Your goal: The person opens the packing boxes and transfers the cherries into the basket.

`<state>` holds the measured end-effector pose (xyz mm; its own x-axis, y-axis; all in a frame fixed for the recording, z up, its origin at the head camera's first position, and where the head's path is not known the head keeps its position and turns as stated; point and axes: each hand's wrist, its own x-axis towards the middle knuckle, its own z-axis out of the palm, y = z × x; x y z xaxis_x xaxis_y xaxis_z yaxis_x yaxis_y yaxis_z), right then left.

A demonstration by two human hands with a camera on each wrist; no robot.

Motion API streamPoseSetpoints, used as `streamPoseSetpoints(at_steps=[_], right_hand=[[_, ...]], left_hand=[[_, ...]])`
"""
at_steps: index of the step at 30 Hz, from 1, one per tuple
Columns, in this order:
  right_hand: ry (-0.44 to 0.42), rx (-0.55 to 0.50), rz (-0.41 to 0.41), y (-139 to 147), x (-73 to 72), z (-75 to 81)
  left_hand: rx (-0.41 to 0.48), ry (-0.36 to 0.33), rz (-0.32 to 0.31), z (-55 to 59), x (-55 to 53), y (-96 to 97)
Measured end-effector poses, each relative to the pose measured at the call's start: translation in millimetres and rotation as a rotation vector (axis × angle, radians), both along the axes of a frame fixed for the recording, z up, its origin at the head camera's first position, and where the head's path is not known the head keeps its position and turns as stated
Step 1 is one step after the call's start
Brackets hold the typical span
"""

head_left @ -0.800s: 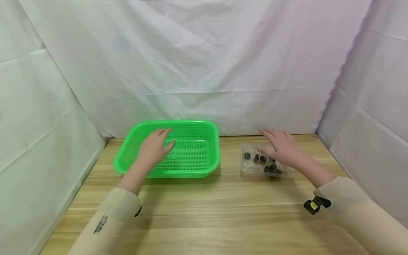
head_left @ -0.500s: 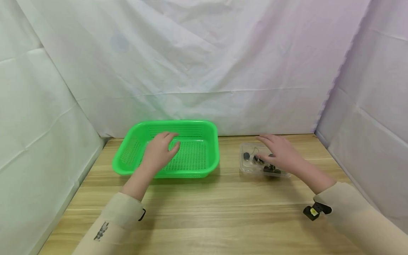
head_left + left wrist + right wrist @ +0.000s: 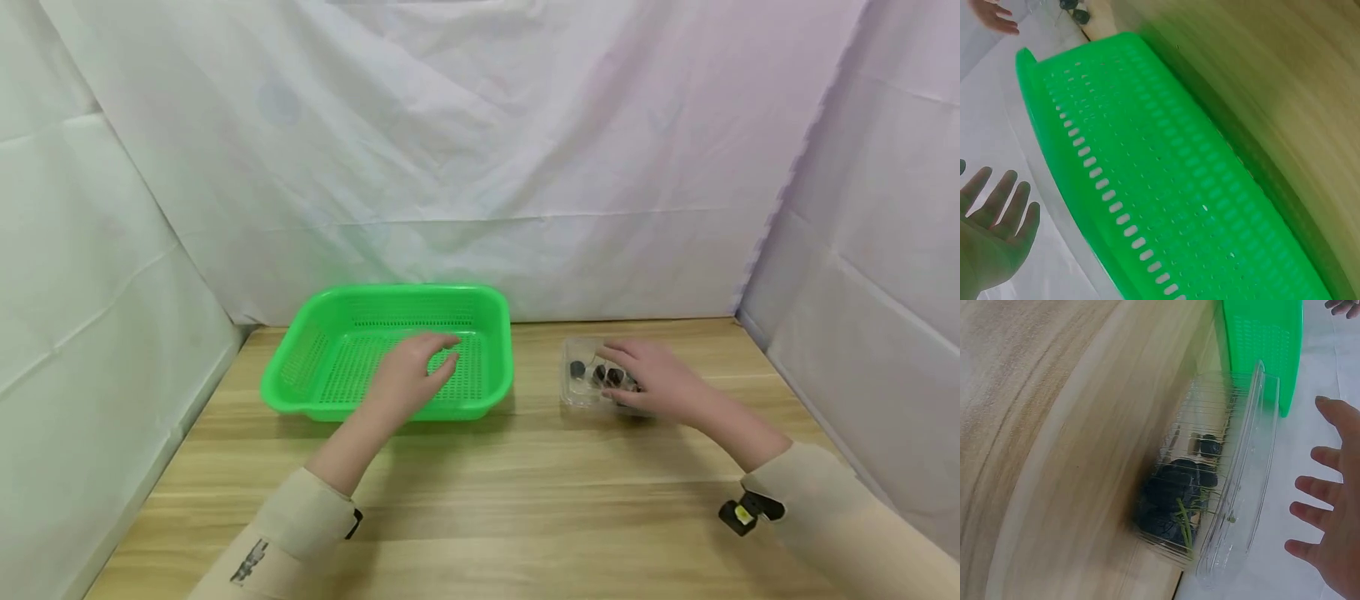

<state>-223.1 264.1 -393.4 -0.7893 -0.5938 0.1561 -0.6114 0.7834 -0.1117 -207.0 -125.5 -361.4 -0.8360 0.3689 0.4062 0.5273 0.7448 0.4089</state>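
My left hand (image 3: 408,371) hovers over the green plastic basket (image 3: 386,412), fingers and thumb apart with nothing between them. In the left wrist view that hand (image 3: 997,240) shows above the basket's rim, its fingers spread. On the right, my right hand (image 3: 663,383) is held over a clear plastic box (image 3: 573,402), covering part of it. Several dark, round, grape-like fruits (image 3: 1172,484) with green stems (image 3: 1184,522) lie inside the box. The right wrist view has the right hand (image 3: 1338,506) above the box's upper edge, fingers extended and holding nothing.
Basket and box stand apart near the back of the wood-grain table (image 3: 525,500). A white cloth (image 3: 465,167) hangs behind, and more white cloth (image 3: 892,250) closes off both sides. Each sleeve carries a dark strap at the wrist.
My left hand has moved right and toward me over the basket. My right hand has come lower over the clear box, hiding more of the fruits. Basket and box stay in place.
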Motion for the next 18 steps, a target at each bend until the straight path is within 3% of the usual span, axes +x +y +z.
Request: streamPoseSetpoints(at_steps=[9, 15, 18], right_hand=[[0.002, 0.038, 0.069, 3, 3.1, -8.2], [0.016, 0.051, 0.105, 3, 2.3, -15.2], [-0.002, 0.059, 0.102, 3, 3.2, -17.8]], left_hand=[[0.034, 0.059, -0.027, 3.2, 18.2, 14.9], [0.099, 0.143, -0.075, -3.2, 23.4, 31.7], [0.155, 0.152, -0.099, -8.0, 26.4, 41.3]])
